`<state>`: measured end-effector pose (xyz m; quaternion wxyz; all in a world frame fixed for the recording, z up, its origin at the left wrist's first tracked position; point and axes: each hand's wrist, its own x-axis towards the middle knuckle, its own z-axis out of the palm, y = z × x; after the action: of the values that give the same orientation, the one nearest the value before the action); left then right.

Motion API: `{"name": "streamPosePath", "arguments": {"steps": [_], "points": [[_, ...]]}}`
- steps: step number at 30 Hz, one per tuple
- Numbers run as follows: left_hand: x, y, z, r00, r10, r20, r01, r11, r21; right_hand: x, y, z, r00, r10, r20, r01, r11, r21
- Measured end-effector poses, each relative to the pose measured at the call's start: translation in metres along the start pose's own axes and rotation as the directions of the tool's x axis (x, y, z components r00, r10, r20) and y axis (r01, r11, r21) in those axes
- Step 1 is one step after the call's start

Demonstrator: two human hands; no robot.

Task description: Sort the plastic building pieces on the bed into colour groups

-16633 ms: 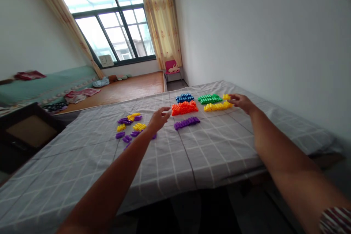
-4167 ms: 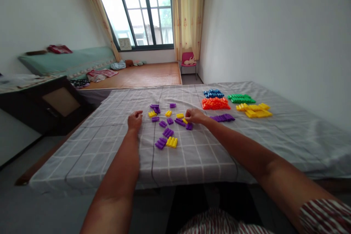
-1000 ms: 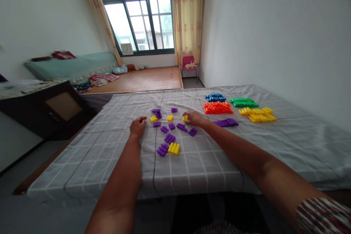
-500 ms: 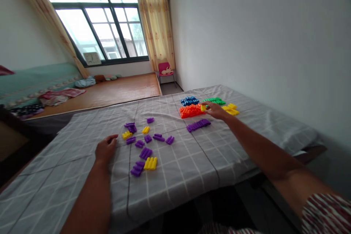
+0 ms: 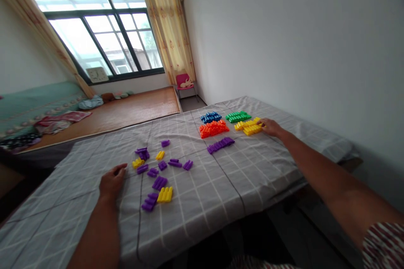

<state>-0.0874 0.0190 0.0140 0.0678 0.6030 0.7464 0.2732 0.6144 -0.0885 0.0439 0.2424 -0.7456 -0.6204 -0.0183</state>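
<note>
My right hand [image 5: 270, 127] is at the right end of a group of yellow plastic pieces [image 5: 249, 126], each looking like short tubes joined side by side. Its fingers are pinched at a yellow piece there, which they partly hide. My left hand [image 5: 112, 180] rests on the cloth with loosely bent fingers, some apart, and nothing visible in it. Just right of it lie scattered purple pieces [image 5: 160, 183] of the same kind, with a yellow piece [image 5: 165, 195] nearest me and smaller yellow ones [image 5: 160, 155] among them.
Grouped by colour near the right hand are blue pieces [image 5: 211, 117], green pieces [image 5: 238, 116], orange pieces [image 5: 213, 128] and a purple row [image 5: 221, 145]. A grey checked cloth [image 5: 202, 193] covers the table. A white wall [image 5: 284, 42] runs along the right.
My right hand has moved right, carrying a yellow piece from beside the orange group to the yellow group's right end. The view has turned slightly right; my left hand stays by the scattered pieces.
</note>
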Motion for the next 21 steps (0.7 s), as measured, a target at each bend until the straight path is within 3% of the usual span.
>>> {"name": "streamPosePath", "arguments": {"steps": [6,10,13,16,21], "points": [[0.0,0.0,0.002,1.0,0.028,-0.006,-0.028,1.0,-0.011,-0.004,-0.013,-0.012,0.989,0.0,-0.147,0.005,1.0,0.028],[-0.006,0.006,0.003,1.0,0.03,0.001,-0.03,0.999,0.018,0.011,-0.052,0.001,0.981,-0.116,-0.154,0.128,0.989,0.072],[-0.012,0.011,0.004,1.0,0.023,0.002,-0.023,0.999,0.024,0.02,-0.112,0.032,0.927,-0.337,-0.164,0.36,0.922,0.141],[-0.016,0.013,0.006,0.999,0.037,0.012,-0.037,0.999,-0.004,0.016,-0.191,0.069,0.815,-0.569,-0.107,0.577,0.784,0.23],[-0.02,0.014,0.007,0.997,0.062,0.048,-0.06,0.997,-0.058,-0.001,-0.318,0.12,0.671,-0.732,0.119,0.663,0.663,0.348]]}}
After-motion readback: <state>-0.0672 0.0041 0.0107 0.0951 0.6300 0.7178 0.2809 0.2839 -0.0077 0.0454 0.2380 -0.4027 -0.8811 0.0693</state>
